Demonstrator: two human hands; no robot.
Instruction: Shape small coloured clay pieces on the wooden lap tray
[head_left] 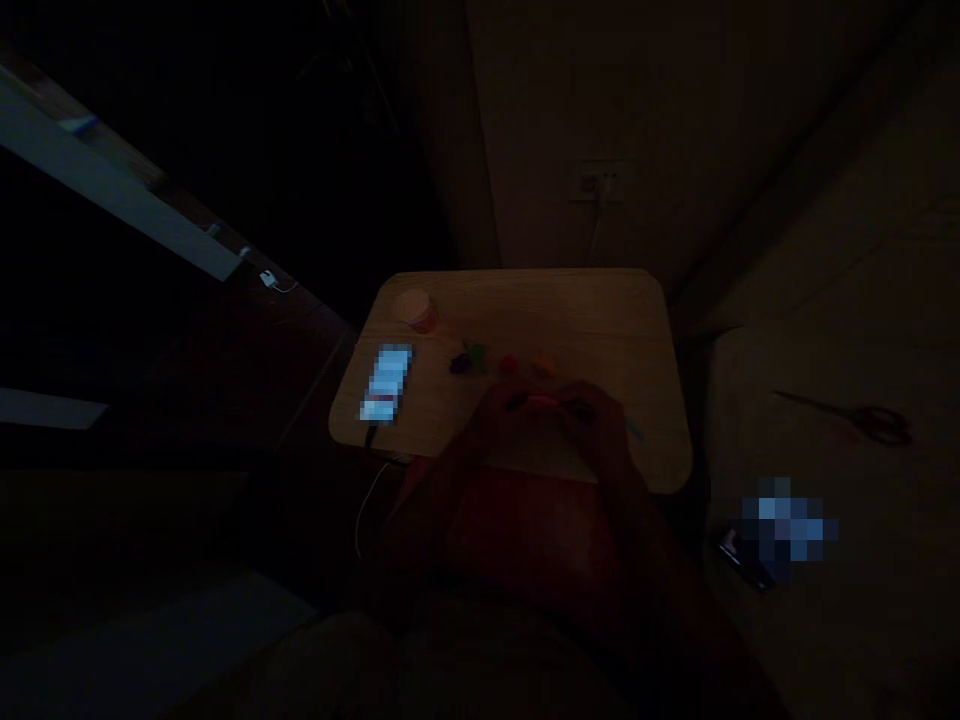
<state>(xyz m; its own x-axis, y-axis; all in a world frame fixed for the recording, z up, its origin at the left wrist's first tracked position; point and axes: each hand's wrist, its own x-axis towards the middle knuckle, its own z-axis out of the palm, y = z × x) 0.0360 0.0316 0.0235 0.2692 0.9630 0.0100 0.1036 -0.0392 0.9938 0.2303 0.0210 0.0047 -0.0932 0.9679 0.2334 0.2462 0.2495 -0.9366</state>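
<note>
The room is very dark. A small wooden table (pixel 600 310) stands before me. My left hand (pixel 495 415) and my right hand (pixel 600 425) meet over its near edge, fingers pinched together around a small orange piece (pixel 541 402). The dim light hides just how each finger grips it. Beyond the hands lie a few small coloured bits: a dark and green one (pixel 469 358), a red one (pixel 508 364) and an orange one (pixel 544 367).
A lit phone (pixel 388 382) lies on the table's left side, with a small lidded cup (pixel 416 308) behind it. Scissors (pixel 862 415) and a second lit device (pixel 780 530) rest on the pale surface to the right. A wall socket (pixel 600 183) sits behind the table.
</note>
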